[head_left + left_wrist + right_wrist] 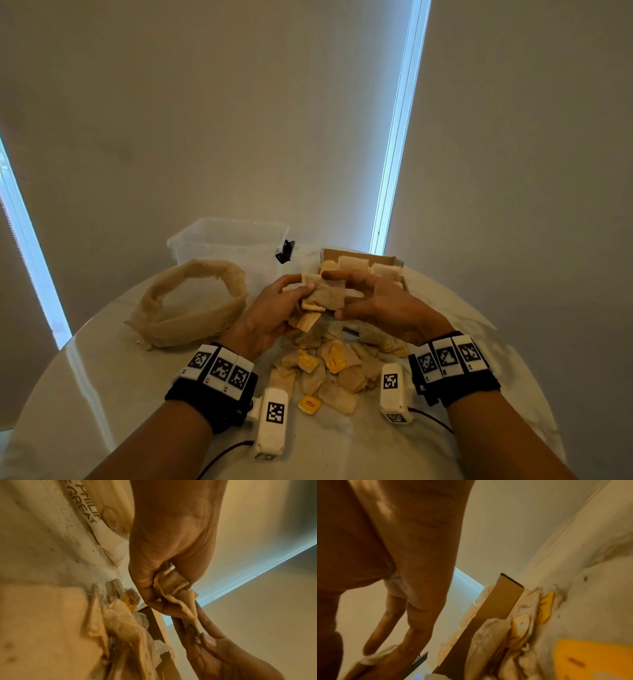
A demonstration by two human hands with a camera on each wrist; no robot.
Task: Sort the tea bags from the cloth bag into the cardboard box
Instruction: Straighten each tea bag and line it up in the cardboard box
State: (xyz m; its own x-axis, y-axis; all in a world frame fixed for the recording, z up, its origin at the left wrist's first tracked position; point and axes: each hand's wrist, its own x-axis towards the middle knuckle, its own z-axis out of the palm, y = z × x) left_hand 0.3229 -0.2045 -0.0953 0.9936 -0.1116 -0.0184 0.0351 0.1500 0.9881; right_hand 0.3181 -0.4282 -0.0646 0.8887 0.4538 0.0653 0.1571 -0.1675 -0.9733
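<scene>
Both hands meet above the middle of the round white table (pixel 85 387) in the head view. The left hand (pixel 270 308) curls its fingers round a small bundle of beige paper tea bags (pixel 323 294), and the right hand (pixel 380 305) pinches the right side of the same bundle between thumb and forefinger. I judge that the step in hand is to square up this bundle before it goes into the shallow brown cardboard box (pixel 363 255), which stands just behind the hands and already holds rows of bags. The next move calls for a short carry to the far side and a tidy placing beside those rows. Many loose tea bags with yellow tags (pixel 330 370) lie on the near side. The limp beige cloth bag (pixel 191 305) sits open at the left, with a clear plastic tub (pixel 226 240) behind it.

From the left wrist view, the left hand (pixel 171 555) grips crumpled bags (pixel 169 584), and the right hand's fingertips (pixel 208 641) pinch their lower corner.

From the right wrist view, the right hand (pixel 412 588) shows long, nearly straight fingers; the pinch itself is hidden there. One box wall (pixel 498 601) is seen edge-on.

How many bags are in the bundle, whether the cloth bag still holds any, and how full the box is behind the hands, I cannot tell.
</scene>
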